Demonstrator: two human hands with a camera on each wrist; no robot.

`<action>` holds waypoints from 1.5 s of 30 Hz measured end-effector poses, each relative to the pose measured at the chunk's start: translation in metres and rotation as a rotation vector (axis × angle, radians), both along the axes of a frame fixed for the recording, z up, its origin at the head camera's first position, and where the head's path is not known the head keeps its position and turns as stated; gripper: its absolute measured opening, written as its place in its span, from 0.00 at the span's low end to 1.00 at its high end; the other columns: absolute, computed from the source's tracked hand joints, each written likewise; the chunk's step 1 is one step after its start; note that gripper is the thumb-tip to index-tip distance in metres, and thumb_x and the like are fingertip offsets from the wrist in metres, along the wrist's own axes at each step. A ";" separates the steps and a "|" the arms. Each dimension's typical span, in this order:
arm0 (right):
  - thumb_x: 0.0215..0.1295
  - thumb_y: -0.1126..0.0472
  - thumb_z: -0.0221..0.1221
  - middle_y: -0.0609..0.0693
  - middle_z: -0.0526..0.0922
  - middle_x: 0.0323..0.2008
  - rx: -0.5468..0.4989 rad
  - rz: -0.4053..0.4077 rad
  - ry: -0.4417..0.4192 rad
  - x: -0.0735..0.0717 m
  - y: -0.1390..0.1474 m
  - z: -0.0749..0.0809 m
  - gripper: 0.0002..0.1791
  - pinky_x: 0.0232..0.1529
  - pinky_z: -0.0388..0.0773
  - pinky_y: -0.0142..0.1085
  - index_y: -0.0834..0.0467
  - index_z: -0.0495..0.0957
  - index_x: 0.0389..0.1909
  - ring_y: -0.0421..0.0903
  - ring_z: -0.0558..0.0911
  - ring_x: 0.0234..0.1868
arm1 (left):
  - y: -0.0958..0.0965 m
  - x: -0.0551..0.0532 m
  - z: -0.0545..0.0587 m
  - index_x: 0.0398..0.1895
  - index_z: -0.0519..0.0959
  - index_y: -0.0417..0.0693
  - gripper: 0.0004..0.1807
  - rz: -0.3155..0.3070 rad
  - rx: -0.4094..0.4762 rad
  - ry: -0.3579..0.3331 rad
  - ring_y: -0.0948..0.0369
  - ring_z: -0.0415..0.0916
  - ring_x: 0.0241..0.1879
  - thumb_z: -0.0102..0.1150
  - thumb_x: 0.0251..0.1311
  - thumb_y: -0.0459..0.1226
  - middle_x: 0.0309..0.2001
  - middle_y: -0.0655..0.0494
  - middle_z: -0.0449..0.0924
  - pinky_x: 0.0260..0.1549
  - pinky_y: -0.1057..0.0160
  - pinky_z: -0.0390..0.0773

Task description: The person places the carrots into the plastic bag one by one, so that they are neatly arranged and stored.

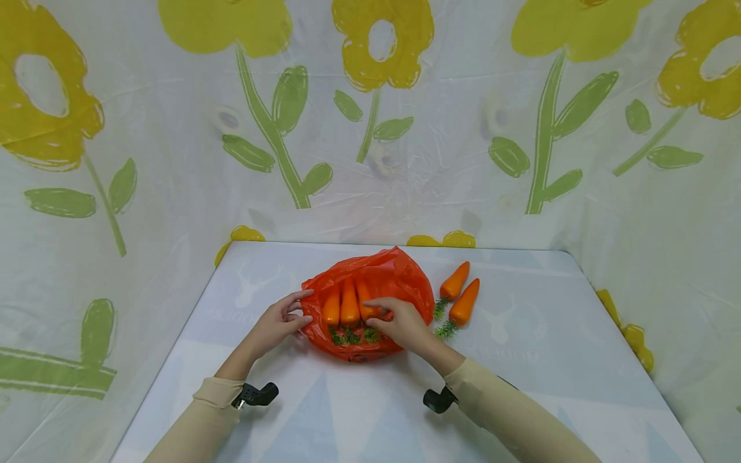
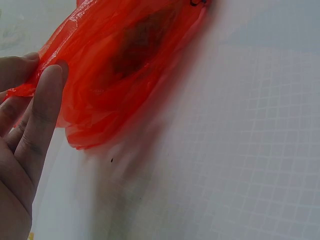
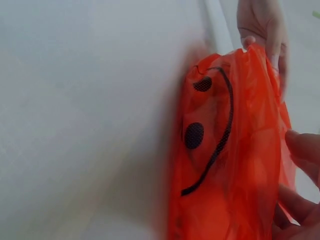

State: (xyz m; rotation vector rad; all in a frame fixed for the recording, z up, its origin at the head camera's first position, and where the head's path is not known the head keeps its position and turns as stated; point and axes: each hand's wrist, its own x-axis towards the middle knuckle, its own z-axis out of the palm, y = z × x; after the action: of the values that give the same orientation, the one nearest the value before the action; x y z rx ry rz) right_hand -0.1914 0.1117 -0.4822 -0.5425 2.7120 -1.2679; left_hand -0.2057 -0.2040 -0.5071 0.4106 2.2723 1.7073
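left hand (image 1: 285,320) has thumb and finger pressed together on the rim of a red plastic bag (image 1: 401,275), at the bag's nine o'clock, in the head view. the right hand (image 1: 401,323) reaches in from four o'clock, its bent fingers and thumb at the rightmost of three orange carrots (image 1: 350,305); whether they grip it, i cannot tell. those carrots lie side by side inside the bag, tips toward twelve, green tops (image 1: 351,337) toward six. two loose carrots (image 1: 464,305) lie close together on the pale table (image 1: 509,373), just outside the bag at three o'clock, tips toward one. patterned sheeting (image 1: 451,148) hangs at twelve.

from the left wrist, i see the plastic pinched between thumb and finger at nine o'clock, and a dark patch (image 2: 140,45) showing through the bag near twelve.

from the right wrist, black printing (image 3: 225,130) marks the bag; the left hand sits at one o'clock, and the right hand's thumb and finger stand apart at four, partly behind the red plastic.
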 end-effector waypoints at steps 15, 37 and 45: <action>0.66 0.58 0.69 0.44 0.83 0.55 -0.077 -0.072 0.046 0.011 0.016 0.010 0.20 0.41 0.84 0.33 0.45 0.83 0.58 0.44 0.81 0.41 | 0.000 0.000 0.001 0.76 0.63 0.46 0.34 0.001 0.008 -0.009 0.55 0.82 0.34 0.64 0.69 0.36 0.62 0.37 0.73 0.36 0.59 0.87; 0.66 0.60 0.68 0.43 0.83 0.55 -0.137 -0.134 0.132 0.021 0.042 0.013 0.20 0.42 0.83 0.34 0.44 0.84 0.58 0.43 0.80 0.42 | 0.000 -0.001 0.001 0.76 0.64 0.46 0.34 0.002 0.008 -0.017 0.55 0.81 0.33 0.64 0.68 0.35 0.62 0.35 0.73 0.36 0.59 0.87; 0.68 0.56 0.67 0.42 0.83 0.56 -0.174 -0.110 0.162 0.024 0.054 0.010 0.19 0.42 0.83 0.34 0.46 0.83 0.59 0.43 0.81 0.43 | -0.002 0.000 0.001 0.76 0.64 0.46 0.34 0.006 0.001 -0.015 0.49 0.82 0.34 0.64 0.68 0.36 0.62 0.36 0.73 0.36 0.59 0.87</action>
State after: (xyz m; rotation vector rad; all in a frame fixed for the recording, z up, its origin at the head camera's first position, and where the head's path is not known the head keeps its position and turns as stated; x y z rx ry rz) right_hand -0.1675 0.1660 -0.4727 -0.5413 2.8129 -1.5644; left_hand -0.2054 -0.2057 -0.5057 0.3895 2.2647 1.7088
